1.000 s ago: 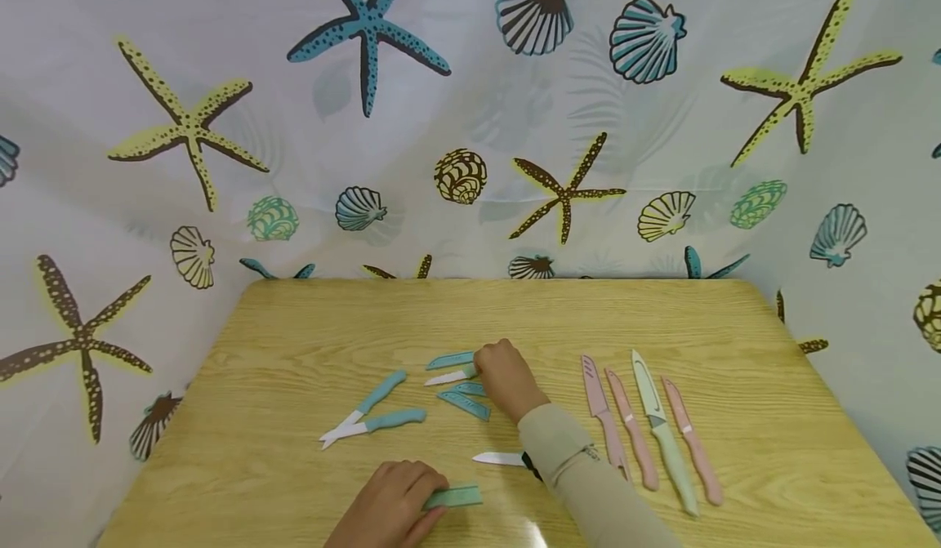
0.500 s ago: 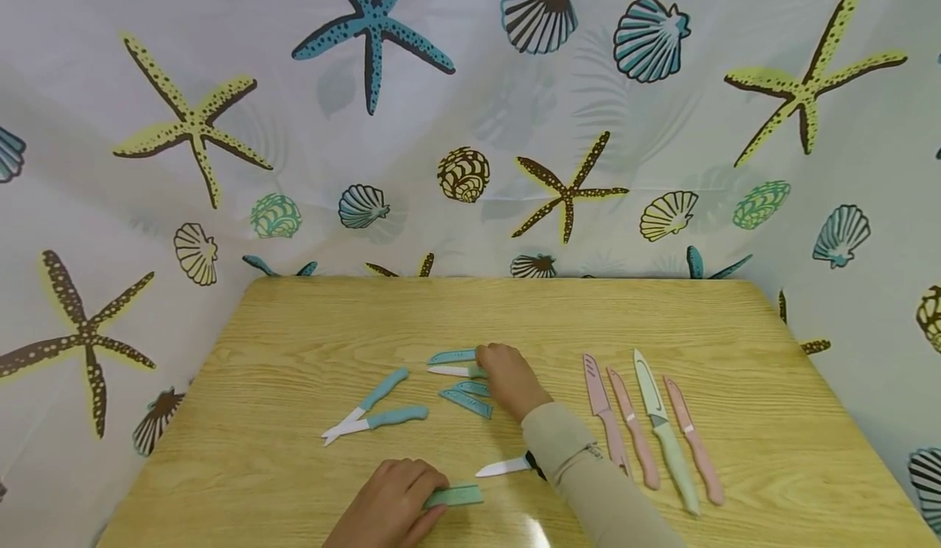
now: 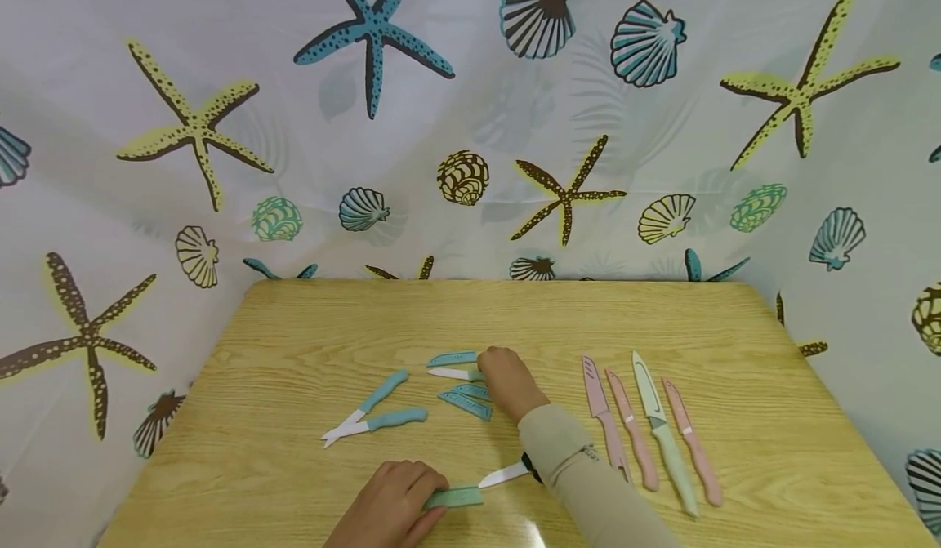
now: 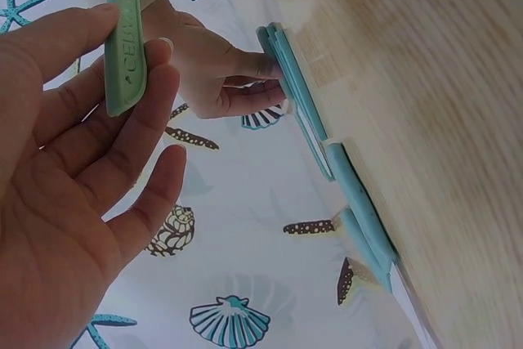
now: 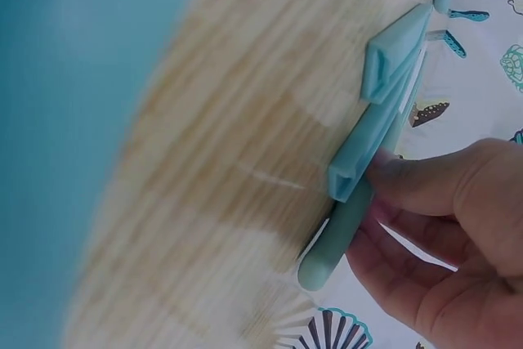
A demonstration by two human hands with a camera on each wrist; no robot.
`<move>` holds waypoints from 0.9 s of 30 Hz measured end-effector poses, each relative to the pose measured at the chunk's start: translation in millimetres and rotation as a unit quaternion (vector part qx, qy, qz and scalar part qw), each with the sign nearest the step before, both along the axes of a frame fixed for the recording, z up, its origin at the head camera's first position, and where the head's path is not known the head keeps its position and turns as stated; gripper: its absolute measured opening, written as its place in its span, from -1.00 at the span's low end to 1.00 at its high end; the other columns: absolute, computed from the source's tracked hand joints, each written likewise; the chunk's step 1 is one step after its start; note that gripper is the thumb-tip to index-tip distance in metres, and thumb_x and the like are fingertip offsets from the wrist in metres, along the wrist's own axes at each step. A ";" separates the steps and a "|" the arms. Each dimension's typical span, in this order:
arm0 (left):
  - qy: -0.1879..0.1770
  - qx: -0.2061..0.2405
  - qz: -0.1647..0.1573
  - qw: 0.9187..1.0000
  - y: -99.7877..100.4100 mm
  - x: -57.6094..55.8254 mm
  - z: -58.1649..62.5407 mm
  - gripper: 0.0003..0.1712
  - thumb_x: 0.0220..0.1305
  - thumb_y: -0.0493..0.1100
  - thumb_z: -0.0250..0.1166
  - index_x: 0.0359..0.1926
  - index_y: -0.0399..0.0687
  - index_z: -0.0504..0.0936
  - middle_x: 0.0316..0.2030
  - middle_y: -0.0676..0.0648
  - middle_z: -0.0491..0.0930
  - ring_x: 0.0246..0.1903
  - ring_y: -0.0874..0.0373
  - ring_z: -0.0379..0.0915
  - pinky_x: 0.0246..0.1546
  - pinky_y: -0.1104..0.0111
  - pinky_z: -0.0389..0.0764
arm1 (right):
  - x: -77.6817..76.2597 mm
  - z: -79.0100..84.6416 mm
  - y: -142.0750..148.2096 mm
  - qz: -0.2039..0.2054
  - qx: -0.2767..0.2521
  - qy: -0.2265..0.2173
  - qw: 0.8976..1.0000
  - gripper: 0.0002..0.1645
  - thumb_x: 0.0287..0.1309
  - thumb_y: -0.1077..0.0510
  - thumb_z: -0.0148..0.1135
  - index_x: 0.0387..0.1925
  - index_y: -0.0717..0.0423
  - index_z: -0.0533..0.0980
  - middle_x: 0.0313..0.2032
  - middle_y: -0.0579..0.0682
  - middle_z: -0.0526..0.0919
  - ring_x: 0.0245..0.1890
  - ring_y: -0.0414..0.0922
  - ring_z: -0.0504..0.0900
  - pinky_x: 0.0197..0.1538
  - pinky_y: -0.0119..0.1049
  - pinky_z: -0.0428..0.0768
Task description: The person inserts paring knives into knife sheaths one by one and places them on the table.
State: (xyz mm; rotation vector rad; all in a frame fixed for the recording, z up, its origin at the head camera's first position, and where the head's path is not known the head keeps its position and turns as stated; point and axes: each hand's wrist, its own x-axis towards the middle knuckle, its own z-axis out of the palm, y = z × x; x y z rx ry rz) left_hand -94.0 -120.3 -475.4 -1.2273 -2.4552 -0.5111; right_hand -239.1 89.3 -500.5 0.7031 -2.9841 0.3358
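Observation:
My left hand (image 3: 390,505) holds a small green knife sheath (image 3: 457,496) between thumb and fingers; raised lettering shows on its side in the left wrist view. Farther back, my right hand (image 3: 509,383) pinches the green handle (image 5: 331,243) of a knife whose white blade (image 3: 447,374) points left. A blue sheath (image 3: 452,358) lies just behind that blade, and two more blue sheaths (image 3: 465,403) lie in front of it, close to my fingers. Under my right forearm is another white-bladed knife (image 3: 503,475), its handle hidden by the sleeve.
Two blue-handled knives (image 3: 397,418) lie with crossed blades on the left of the wooden table (image 3: 294,327). To the right are three pink sheathed knives (image 3: 638,442) and a larger green sheathed one (image 3: 672,458). A patterned cloth (image 3: 412,148) encloses the back and sides.
The white blade by my right forearm has swung, its tip coming nearer the front and the green sheath. Both hands keep their holds and have barely moved.

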 end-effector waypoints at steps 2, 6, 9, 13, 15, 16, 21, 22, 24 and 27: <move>0.003 -0.001 -0.003 1.000 0.2 -0.5 0.3 -0.80 0.15 -0.08 0.40 -0.24 -0.03 0.63 -0.33 0.12 0.57 -0.35 0.27 0.51 -0.35 0.41 0.54 | 0.8 1.6 0.1 -0.002 -0.005 -0.004 1.000 -0.89 0.10 0.46 0.27 -0.40 0.27 0.65 -0.43 0.10 0.64 -0.36 -0.03 0.63 -0.24 -0.24 0.65; 0.013 0.002 -0.009 1.000 0.0 -1.1 -0.4 -0.83 0.27 -0.04 0.31 -0.24 -0.03 0.63 -0.33 0.12 0.57 -0.35 0.27 0.51 -0.38 0.42 0.52 | 2.9 8.7 -1.5 -0.007 -0.029 -0.009 1.000 -0.85 0.13 0.47 0.23 -0.42 0.25 0.66 -0.47 0.07 0.62 -0.41 -0.07 0.61 -0.31 -0.28 0.63; 0.010 0.017 -0.018 1.000 0.9 -1.7 -0.4 -0.80 0.36 -0.03 0.21 -0.22 -0.06 0.61 -0.31 0.10 0.57 -0.34 0.26 0.49 -0.38 0.45 0.51 | 5.1 17.5 -2.9 -0.010 -0.048 -0.007 0.999 -0.88 0.14 0.44 0.24 -0.36 0.25 0.66 -0.43 0.07 0.61 -0.39 -0.07 0.60 -0.31 -0.30 0.63; -0.001 0.042 -0.028 0.999 2.5 -2.1 0.8 -0.77 0.41 -0.04 0.14 -0.19 -0.10 0.59 -0.28 0.07 0.56 -0.32 0.24 0.48 -0.37 0.49 0.50 | 10.8 31.9 -3.5 -0.016 -0.057 0.004 0.998 -0.91 0.11 0.38 0.31 -0.30 0.27 0.65 -0.38 0.08 0.61 -0.35 -0.04 0.62 -0.30 -0.34 0.64; -0.004 0.050 -0.028 0.998 2.4 -1.9 0.9 -0.77 0.40 -0.05 0.14 -0.18 -0.11 0.58 -0.27 0.07 0.56 -0.31 0.24 0.47 -0.37 0.50 0.49 | 14.9 39.0 -3.3 -0.017 -0.056 0.012 0.998 -0.89 0.09 0.36 0.34 -0.29 0.28 0.65 -0.37 0.09 0.61 -0.35 -0.03 0.62 -0.30 -0.34 0.65; -0.004 0.053 -0.028 0.998 2.4 -2.0 0.8 -0.78 0.40 -0.06 0.15 -0.18 -0.11 0.58 -0.27 0.07 0.56 -0.32 0.24 0.47 -0.38 0.51 0.49 | 17.0 42.2 -2.8 -0.017 -0.056 0.018 0.998 -0.90 0.10 0.36 0.34 -0.29 0.28 0.65 -0.38 0.09 0.61 -0.36 -0.03 0.61 -0.31 -0.34 0.64; -0.009 0.056 -0.024 0.998 2.0 -2.1 -0.5 -0.82 0.33 -0.09 0.24 -0.19 -0.12 0.59 -0.27 0.07 0.57 -0.33 0.25 0.47 -0.38 0.52 0.49 | 28.5 55.7 1.9 -0.008 -0.056 0.050 0.997 -0.90 0.11 0.36 0.32 -0.28 0.28 0.64 -0.37 0.10 0.61 -0.37 -0.03 0.61 -0.33 -0.33 0.65; -0.011 0.055 -0.021 0.998 2.3 -1.9 -0.9 -0.82 0.31 -0.10 0.27 -0.19 -0.12 0.59 -0.27 0.07 0.57 -0.33 0.26 0.47 -0.38 0.52 0.49 | 30.9 57.6 3.2 -0.006 -0.059 0.053 0.997 -0.89 0.11 0.36 0.32 -0.28 0.28 0.64 -0.36 0.10 0.61 -0.37 -0.03 0.61 -0.33 -0.32 0.65; -0.015 0.050 -0.011 0.999 2.7 -1.4 -0.9 -0.81 0.23 -0.13 0.34 -0.20 -0.11 0.60 -0.28 0.07 0.57 -0.32 0.26 0.47 -0.37 0.51 0.50 | 36.2 60.9 6.1 0.000 -0.066 0.059 0.996 -0.88 0.10 0.36 0.33 -0.27 0.28 0.64 -0.35 0.11 0.63 -0.37 -0.03 0.61 -0.32 -0.31 0.65; -0.015 0.047 0.001 0.999 2.5 -1.2 -0.7 -0.81 0.20 -0.13 0.37 -0.20 -0.09 0.60 -0.27 0.07 0.57 -0.31 0.25 0.49 -0.35 0.48 0.53 | 45.3 63.7 11.6 0.007 -0.084 0.056 0.995 -0.87 0.10 0.34 0.33 -0.25 0.27 0.65 -0.33 0.11 0.64 -0.35 -0.03 0.62 -0.29 -0.27 0.65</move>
